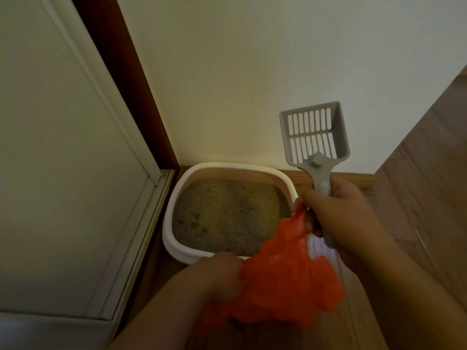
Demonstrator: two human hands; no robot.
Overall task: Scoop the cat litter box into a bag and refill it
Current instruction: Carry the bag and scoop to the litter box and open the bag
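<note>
A white litter box (168, 218) full of grey-brown litter (227, 213) stands on the floor in the corner against the wall. My right hand (346, 215) grips the handle of a grey slotted scoop (316, 132), held upright above the box's right corner, and also pinches a top corner of an orange plastic bag (283, 281). My left hand (222, 276) grips the bag's left edge just in front of the box's near rim. The bag hangs crumpled between both hands and hides the box's near right corner.
A white door (63, 160) with a dark red-brown frame (131, 84) stands to the left. A cream wall (252, 59) rises behind the box. Wood flooring (424, 160) runs to the right, with a wooden skirting board (353, 179) along the wall.
</note>
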